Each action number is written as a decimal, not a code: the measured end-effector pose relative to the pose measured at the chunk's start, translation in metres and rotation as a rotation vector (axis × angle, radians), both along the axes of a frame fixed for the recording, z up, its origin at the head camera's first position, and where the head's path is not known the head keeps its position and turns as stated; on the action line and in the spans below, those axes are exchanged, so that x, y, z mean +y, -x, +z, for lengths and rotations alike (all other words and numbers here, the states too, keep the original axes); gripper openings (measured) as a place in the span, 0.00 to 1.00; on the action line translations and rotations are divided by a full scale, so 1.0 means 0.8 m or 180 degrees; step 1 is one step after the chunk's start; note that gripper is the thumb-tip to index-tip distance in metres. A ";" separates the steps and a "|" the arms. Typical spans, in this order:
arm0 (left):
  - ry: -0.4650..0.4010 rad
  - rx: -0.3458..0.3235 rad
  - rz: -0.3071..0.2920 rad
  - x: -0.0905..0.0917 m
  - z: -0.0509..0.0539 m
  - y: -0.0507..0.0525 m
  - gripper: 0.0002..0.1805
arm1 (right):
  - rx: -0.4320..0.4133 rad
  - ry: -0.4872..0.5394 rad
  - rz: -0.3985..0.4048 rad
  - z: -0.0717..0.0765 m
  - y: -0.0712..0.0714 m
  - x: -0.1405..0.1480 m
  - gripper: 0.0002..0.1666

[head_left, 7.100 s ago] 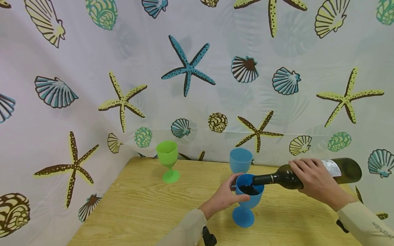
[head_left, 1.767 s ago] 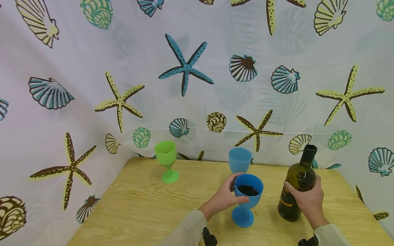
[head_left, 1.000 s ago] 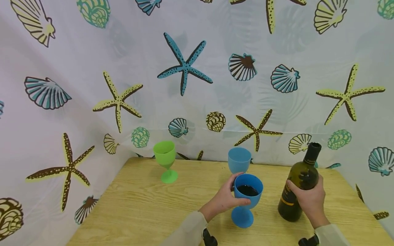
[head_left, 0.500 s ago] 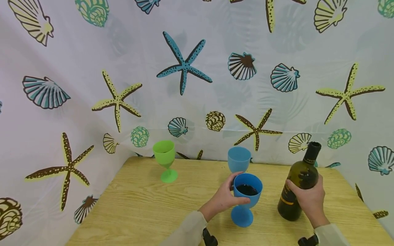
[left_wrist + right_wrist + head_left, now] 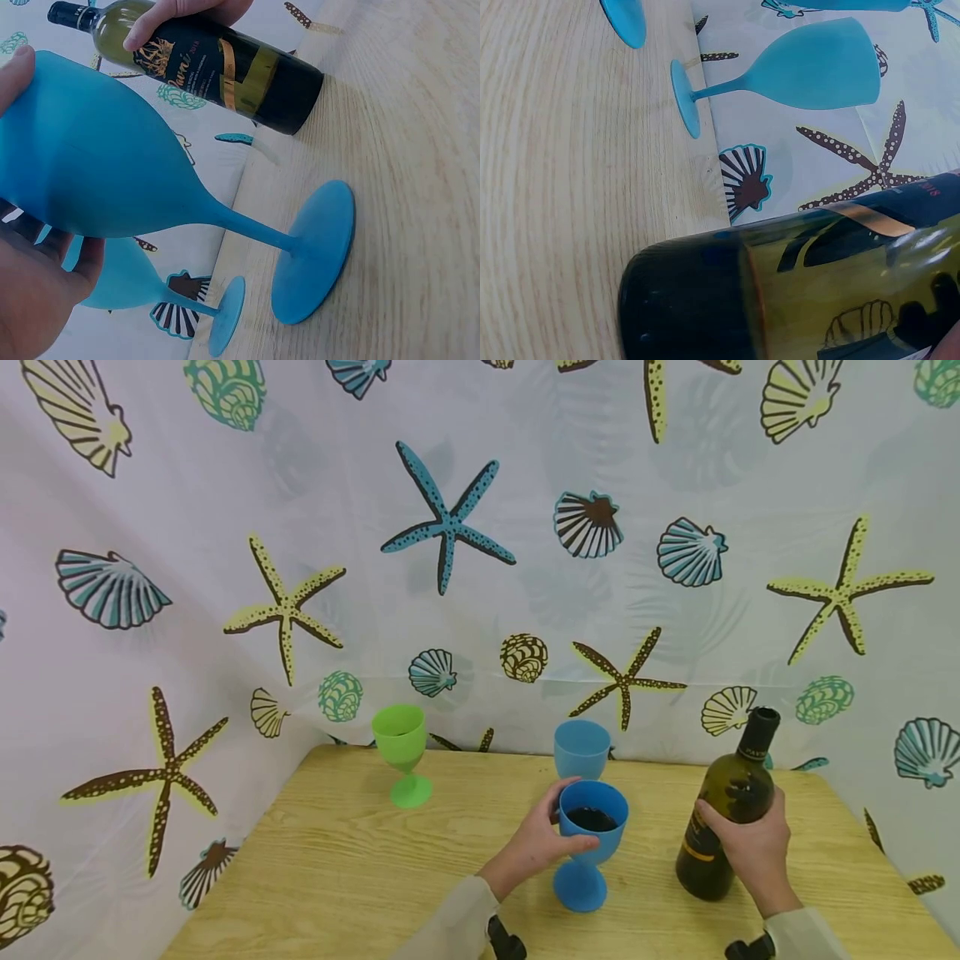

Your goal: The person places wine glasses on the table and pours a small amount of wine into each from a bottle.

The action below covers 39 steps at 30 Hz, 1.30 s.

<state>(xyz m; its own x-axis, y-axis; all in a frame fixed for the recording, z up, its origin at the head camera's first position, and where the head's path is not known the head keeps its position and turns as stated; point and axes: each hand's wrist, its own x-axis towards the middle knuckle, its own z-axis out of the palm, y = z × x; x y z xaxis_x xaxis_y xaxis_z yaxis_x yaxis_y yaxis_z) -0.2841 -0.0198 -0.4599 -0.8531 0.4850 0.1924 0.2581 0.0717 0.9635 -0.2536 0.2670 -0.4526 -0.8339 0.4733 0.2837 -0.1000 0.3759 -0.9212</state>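
My left hand [image 5: 534,847] holds a blue goblet [image 5: 611,842] by its bowl, thumb on the near side and fingers round the far side. Dark liquid [image 5: 591,818] shows inside it. The left wrist view has the goblet's stem and round foot [image 5: 315,251] at the tabletop; whether the foot touches, I cannot tell. To the right, a dark green wine bottle [image 5: 729,787] stands on the table, uncapped and leaning slightly. My right hand [image 5: 759,853] grips it round the body. Its black and gold label [image 5: 184,64] faces the left wrist camera.
Just behind the held goblet stands a second, lighter blue goblet [image 5: 582,750]. A green goblet [image 5: 400,739] is at the back left of the wooden table [image 5: 337,877]. A curtain [image 5: 360,485] printed with shells and starfish hangs along the back and left.
Earlier the right hand tipped the bottle over the goblet, its neck at the rim; the bottle now stands upright on the table. The left hand and goblet have just shifted slightly left.
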 end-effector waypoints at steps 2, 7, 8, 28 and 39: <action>-0.0012 0.0013 0.0027 -0.003 -0.001 0.002 0.41 | 0.0022 -0.0003 0.0014 -0.001 0.001 0.001 0.52; -0.0027 0.0093 0.0092 -0.011 -0.003 0.006 0.41 | 0.0014 0.0013 0.0018 -0.003 0.001 0.001 0.52; -0.0023 0.0112 0.0112 -0.013 -0.003 0.007 0.41 | 0.0011 0.0015 0.0019 -0.003 0.001 0.001 0.52; -0.0181 0.0066 0.0602 -0.058 0.001 0.037 0.43 | -0.0008 0.0069 0.0057 -0.002 0.001 0.002 0.53; -0.0108 0.0089 0.0884 -0.080 0.038 0.035 0.43 | 0.0022 0.0083 0.0058 -0.002 0.000 0.003 0.52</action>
<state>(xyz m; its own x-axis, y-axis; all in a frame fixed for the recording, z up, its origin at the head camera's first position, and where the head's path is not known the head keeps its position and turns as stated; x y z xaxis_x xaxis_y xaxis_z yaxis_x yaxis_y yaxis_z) -0.3121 -0.0840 -0.4291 -0.9465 0.2264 0.2298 0.2595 0.1113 0.9593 -0.2538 0.2692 -0.4541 -0.8405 0.4654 0.2774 -0.1131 0.3499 -0.9299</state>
